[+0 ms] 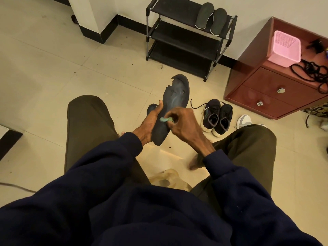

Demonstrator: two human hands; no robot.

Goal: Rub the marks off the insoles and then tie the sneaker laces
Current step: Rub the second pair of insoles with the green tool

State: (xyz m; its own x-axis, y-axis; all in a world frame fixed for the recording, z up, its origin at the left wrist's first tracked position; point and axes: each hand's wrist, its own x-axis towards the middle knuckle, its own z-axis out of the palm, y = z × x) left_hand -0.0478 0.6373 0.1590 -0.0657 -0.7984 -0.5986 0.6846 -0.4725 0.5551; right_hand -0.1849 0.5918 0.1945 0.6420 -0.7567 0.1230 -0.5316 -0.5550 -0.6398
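My left hand (148,126) grips a worn dark insole (174,100) by its left edge, holding it up between my knees; its toe end is torn. My right hand (182,124) pinches a small green eraser-like piece (166,119) and presses it on the insole's middle. Part of a second dark insole (151,107) shows just behind my left hand. A pair of dark sneakers (217,117) with white soles stands on the floor to the right, laces loose.
A black shoe rack (186,50) by the wall holds two more insoles (211,18). A red drawer cabinet (276,82) at right carries a pink basket (284,47) and black cords (310,70). A white sneaker (245,120) lies beside the dark pair. A plastic bag (168,180) lies on the floor between my legs.
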